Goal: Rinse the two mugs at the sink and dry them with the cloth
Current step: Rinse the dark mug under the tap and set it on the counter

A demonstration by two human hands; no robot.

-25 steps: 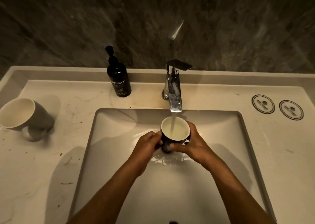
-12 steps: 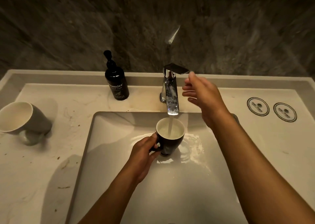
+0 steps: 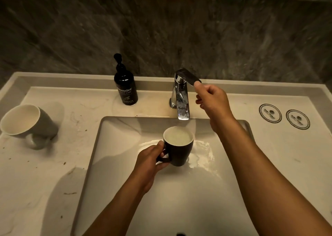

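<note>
While my left hand [image 3: 152, 159] clamps the full black mug [image 3: 179, 146] upright by its handle, my right hand [image 3: 212, 99] pinches the tap lever [image 3: 186, 75] directly above.

bathroom: basin [image 3: 111, 146], tap [image 3: 181, 99], hand-wash bottle [image 3: 125, 88].

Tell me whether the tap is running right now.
Off: no stream falls from the faucet spout into the dark mug below. The right hand grips the lever.

Words on the bottle

The black soap bottle [image 3: 126, 90] says "Dunster" and "hand wash". The two round stickers [image 3: 270, 113] are too small to read.
</note>
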